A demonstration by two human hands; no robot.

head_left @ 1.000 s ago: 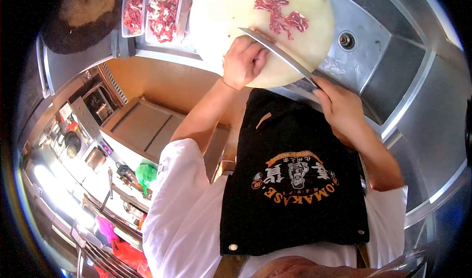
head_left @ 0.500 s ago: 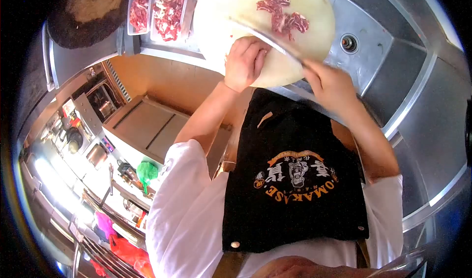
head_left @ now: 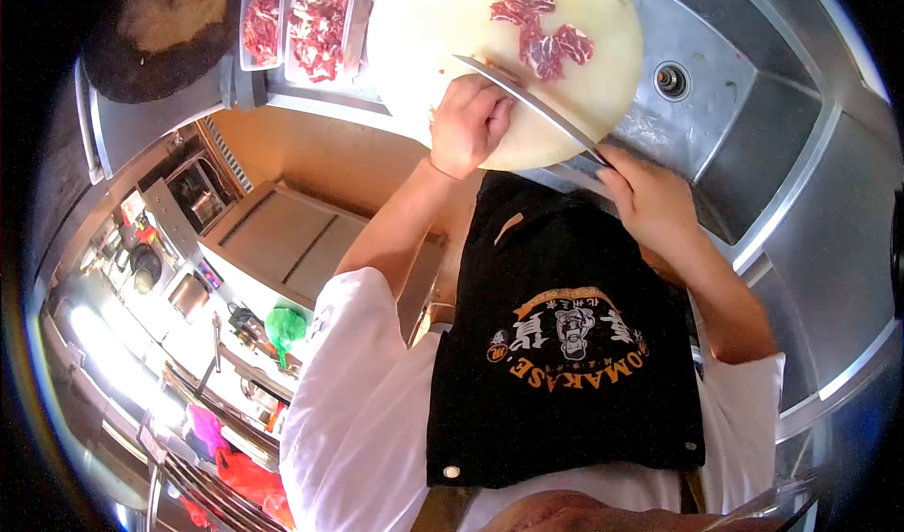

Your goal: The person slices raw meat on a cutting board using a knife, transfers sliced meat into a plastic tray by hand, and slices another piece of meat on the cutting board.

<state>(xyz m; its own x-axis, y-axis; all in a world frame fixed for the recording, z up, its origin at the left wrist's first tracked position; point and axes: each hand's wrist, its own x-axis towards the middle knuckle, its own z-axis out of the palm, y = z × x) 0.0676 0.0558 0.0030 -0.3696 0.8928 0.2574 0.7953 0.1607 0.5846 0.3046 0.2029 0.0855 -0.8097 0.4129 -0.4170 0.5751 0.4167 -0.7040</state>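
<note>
My right hand (head_left: 654, 198) grips the dark handle of a long kitchen knife (head_left: 541, 105). Its blade slants across a round, pale cutting board (head_left: 424, 14), with the tip pointing to the upper left. Close against the blade, my left hand (head_left: 468, 125) presses down on the board with curled fingers; whatever lies under them is hidden. Beyond the blade, thin slices of red, white-streaked meat (head_left: 543, 47) lie on the board, apart from both hands.
Two clear plastic tubs of sliced meat, a narrow one (head_left: 263, 25) and a wider one (head_left: 322, 28), stand left of the board. To the right is a steel sink (head_left: 720, 122) with a drain. A dark round pan-like surface (head_left: 160, 24) sits at the upper left.
My right hand has drawn the knife back toward my body and slightly to the right. My left hand has barely moved, and the meat slices lie where they were.
</note>
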